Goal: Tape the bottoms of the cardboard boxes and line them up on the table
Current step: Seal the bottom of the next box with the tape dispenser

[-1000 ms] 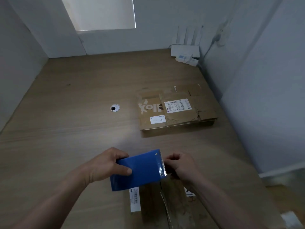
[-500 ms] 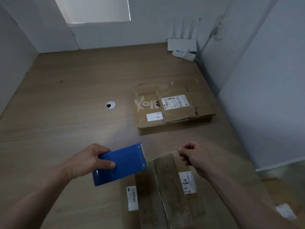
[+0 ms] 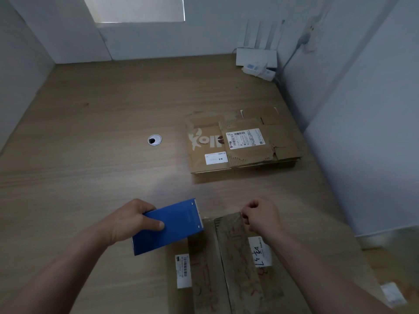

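Observation:
A cardboard box stands at the table's near edge, its flaps closed and facing up, with white labels on both sides of the seam. My left hand grips a blue tape dispenser over the box's far left corner. My right hand is at the box's far edge with its fingers curled, pinching the end of a clear tape strip stretched from the dispenser; the tape is barely visible. A stack of flattened cardboard boxes lies farther back on the right.
The wooden table has a round cable hole left of the flat stack. A white router with antennas sits in the far right corner. Walls close the table on the left, back and right.
My hands have moved apart: the dispenser went left and my right hand went right, drawing tape out across the box's far edge. The view tilted down slightly.

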Demonstrator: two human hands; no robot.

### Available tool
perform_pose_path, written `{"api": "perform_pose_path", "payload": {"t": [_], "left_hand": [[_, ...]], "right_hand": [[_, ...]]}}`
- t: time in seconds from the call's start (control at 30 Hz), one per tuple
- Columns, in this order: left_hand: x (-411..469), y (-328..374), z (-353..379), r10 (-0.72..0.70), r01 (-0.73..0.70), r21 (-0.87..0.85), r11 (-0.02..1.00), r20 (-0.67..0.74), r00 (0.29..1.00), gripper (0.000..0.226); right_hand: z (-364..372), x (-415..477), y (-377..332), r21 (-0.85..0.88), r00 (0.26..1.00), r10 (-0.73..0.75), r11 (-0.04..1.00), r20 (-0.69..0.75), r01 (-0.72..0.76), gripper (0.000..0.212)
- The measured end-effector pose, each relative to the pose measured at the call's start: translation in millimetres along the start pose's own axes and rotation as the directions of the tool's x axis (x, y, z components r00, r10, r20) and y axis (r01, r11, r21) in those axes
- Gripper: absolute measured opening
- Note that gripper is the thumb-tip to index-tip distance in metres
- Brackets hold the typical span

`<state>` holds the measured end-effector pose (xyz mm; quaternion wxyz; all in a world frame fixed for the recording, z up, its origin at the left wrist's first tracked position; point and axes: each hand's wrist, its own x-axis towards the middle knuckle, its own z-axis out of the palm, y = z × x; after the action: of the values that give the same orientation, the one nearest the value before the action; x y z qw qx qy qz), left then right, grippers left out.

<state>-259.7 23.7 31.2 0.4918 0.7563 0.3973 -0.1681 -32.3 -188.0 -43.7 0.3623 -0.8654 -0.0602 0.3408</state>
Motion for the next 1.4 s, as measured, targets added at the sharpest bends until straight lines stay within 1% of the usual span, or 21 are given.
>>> {"api": "perform_pose_path", "payload": {"t": [0.1,0.13,0.17,0.27,0.33,0.37,0.43,0.5,0.53,0.6,0.67,0.73,0.83,0.9,1.03,1.13,1.23,1.33,1.4], "left_hand": [[2,-1,2,0.001,-0.001,-0.002,1.000,-0.001,1.000,0.037],[3,-1,2,-0.002,0.002,-0.001,1.000,0.000,1.000,0.037],[3,-1,2,-0.003,0.003,0.000,1.000,0.001,1.000,0.037],[4,-2,2,-0.008,0.008,0.002,1.000,0.001,1.000,0.035],[5,-2,2,-0.004,0.004,0.001,1.000,0.005,1.000,0.036],[6,-3,2,-0.004,0.004,-0.001,1.000,0.005,1.000,0.036],[7,-6,2,-0.004,0.004,0.000,1.000,0.007,1.000,0.038],[8,-7,1,-0.003,0.003,0.008,1.000,0.009,1.000,0.040],[8,-8,0,0.002,-0.002,0.010,1.000,0.008,1.000,0.042],[6,-9,-1,0.023,-0.023,0.024,0.999,0.017,1.000,0.041],[2,-12,-2,0.057,-0.059,0.028,0.998,0.058,0.997,0.035],[-7,-23,-10,0.069,-0.070,0.011,0.997,0.067,0.995,0.029],[-17,-45,-29,0.047,-0.048,0.010,0.999,0.054,0.997,0.037],[-21,-54,-37,0.036,-0.037,0.018,0.999,0.047,0.998,0.038],[-11,-57,-34,0.023,-0.027,0.084,0.996,0.045,0.999,0.042],[-5,-61,-33,-0.021,0.013,0.140,0.990,0.051,0.998,0.036],[-3,-55,-30,-0.047,0.039,0.162,0.986,0.044,0.998,0.030],[3,-49,-22,-0.056,0.052,0.209,0.977,0.015,0.998,0.014],[6,-45,-17,-0.059,0.059,0.251,0.966,-0.009,0.998,0.012]], "right_hand": [[11,-3,10,0.118,0.999,0.017,0.993,-0.046,-0.012,0.016],[15,-5,12,0.141,0.997,0.014,0.990,-0.071,-0.004,0.011],[18,-8,13,0.122,0.996,0.001,0.993,-0.087,0.010,0.006],[21,-14,18,-0.107,0.981,-0.068,0.993,-0.179,0.050,0.041],[19,-23,19,-0.188,0.941,-0.217,0.967,-0.262,0.170,0.049],[20,-27,18,-0.256,0.921,-0.302,0.937,-0.246,0.239,0.050],[28,-37,16,-0.424,0.917,-0.391,0.846,-0.082,0.323,0.051],[38,-43,19,-0.504,0.925,-0.371,0.785,0.080,0.359,0.051],[41,-44,18,-0.507,0.931,-0.348,0.785,0.114,0.356,0.051],[44,-43,19,-0.491,0.934,-0.339,0.798,0.115,0.350,0.049],[42,-44,21,-0.497,0.933,-0.343,0.795,0.106,0.349,0.050],[42,-42,20,-0.512,0.936,-0.332,0.788,0.116,0.343,0.050],[43,-41,21,-0.520,0.940,-0.327,0.789,0.094,0.326,0.051],[46,-42,22,-0.507,0.934,-0.347,0.792,0.082,0.339,0.050],[47,-39,25,-0.493,0.931,-0.359,0.799,0.071,0.346,0.051],[48,-39,24,-0.492,0.927,-0.370,0.797,0.062,0.351,0.051],[49,-39,24,-0.490,0.920,-0.389,0.793,0.049,0.362,0.051],[49,-39,25,-0.492,0.922,-0.382,0.794,0.054,0.358,0.052],[48,-40,24,-0.490,0.926,-0.375,0.798,0.053,0.351,0.051]]}}
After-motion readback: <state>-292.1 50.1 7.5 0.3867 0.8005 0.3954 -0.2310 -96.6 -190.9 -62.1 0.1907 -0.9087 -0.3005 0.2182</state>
